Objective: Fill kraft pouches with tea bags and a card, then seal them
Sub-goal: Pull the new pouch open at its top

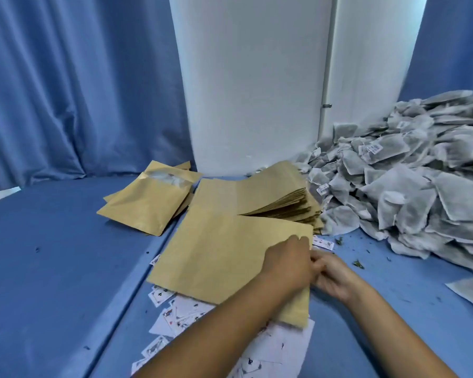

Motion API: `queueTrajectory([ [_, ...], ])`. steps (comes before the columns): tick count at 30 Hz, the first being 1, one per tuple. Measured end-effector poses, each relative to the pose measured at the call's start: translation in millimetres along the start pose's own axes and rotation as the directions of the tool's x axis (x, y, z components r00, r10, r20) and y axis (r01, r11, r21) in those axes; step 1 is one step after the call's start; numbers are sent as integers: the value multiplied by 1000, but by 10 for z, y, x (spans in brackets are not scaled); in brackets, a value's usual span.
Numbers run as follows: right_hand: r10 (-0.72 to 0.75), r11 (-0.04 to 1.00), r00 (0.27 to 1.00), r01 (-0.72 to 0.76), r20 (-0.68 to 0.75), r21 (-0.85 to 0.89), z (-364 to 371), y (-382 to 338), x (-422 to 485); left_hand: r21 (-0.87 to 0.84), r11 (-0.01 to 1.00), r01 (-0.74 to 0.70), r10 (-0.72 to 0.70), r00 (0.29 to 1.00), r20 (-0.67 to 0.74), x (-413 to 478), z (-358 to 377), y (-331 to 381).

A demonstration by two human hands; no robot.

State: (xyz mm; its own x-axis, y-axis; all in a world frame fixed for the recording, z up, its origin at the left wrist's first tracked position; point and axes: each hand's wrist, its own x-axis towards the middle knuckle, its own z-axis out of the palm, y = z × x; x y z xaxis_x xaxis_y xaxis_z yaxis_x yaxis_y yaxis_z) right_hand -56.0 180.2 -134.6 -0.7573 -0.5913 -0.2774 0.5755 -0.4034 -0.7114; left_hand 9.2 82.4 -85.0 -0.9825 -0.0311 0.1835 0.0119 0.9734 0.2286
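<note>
Before you a kraft pouch [224,257] lies on scattered cards [180,312], your hands meeting at its right edge. Behind it sits the pouch stack [260,195], filled pouches [148,203] to its left, the tea bag heap [410,173] to its right.

L hand [290,264] on kraft pouch [224,257] edge | R hand [336,279] beside, touching | tea bags [410,181] heap R | cards [175,315] under

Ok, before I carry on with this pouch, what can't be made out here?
- Head view: the right hand fingertips sit behind the left hand, so its grip is unclear.
- Cards: print too small, many lie under the pouch.
- Filled pouches' contents: window blurred.
</note>
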Motion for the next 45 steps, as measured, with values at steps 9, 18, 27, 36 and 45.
queueTrajectory([
  [9, 22, 1000, 992, -25, 121, 19, -315, -79, -91, -222, 963, 154, -106, 971, 215, 333, 434, 28],
  [18, 39, 997, 989, -48, 140, 60, -233, -82, -78, -547, 786, 288, -138, 944, 300, 406, 475, -234],
  [27, -9, 999, 997, 5, 80, 48, -200, -58, -94, -688, 687, 234, -129, 971, 201, 382, 511, -297],
  [36, -435, 529, 900, 239, -18, -814, -213, 98, -42, -546, 837, 32, -85, 994, -72, 339, 573, -191],
  [45, -471, 659, 868, 229, -155, -717, -188, -3, -58, -347, 919, -187, 50, 928, -369, 324, 539, -83],
])
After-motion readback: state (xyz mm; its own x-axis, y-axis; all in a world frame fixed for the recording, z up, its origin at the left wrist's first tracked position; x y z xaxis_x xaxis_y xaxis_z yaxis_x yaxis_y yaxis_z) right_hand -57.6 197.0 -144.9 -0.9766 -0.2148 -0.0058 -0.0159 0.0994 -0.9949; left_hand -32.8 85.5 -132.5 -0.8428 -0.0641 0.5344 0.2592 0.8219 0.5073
